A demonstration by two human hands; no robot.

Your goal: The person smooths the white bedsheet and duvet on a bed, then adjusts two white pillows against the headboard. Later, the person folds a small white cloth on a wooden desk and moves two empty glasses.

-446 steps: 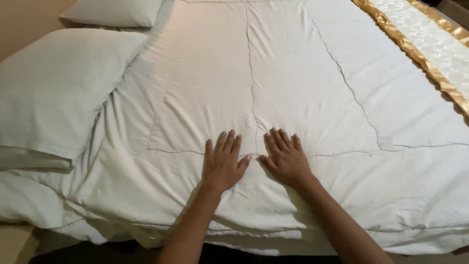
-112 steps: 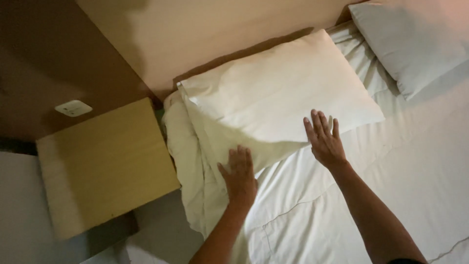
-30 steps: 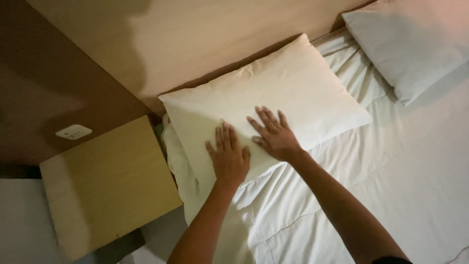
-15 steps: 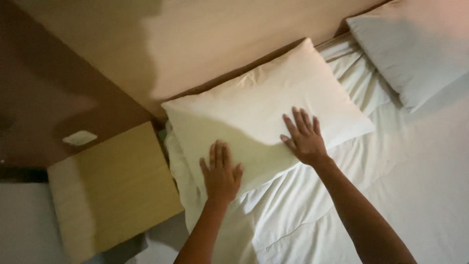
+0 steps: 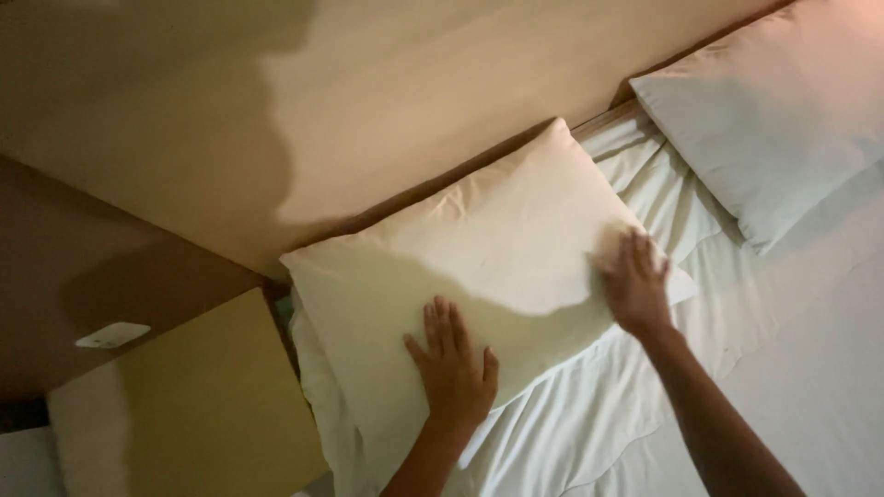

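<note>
I see my left hand (image 5: 453,368) lying flat on the near edge of the cream pillow (image 5: 479,267), fingers spread and palm down, gripping nothing. My right hand (image 5: 635,285) rests open on the pillow's right corner, fingers together and pressed against the fabric, also holding nothing. The pillow sits at the head of the bed, its far edge against the wooden headboard (image 5: 442,101) and its underside on the wrinkled white sheet (image 5: 645,405). A second pillow (image 5: 773,120), paler, lies further along the headboard to the right, apart from mine, with a strip of sheet between them. To the left of the bed stands a light wooden nightstand (image 5: 184,414), close to the mattress edge. On the dark wall panel above it I make out a small white switch plate (image 5: 112,335).
</note>
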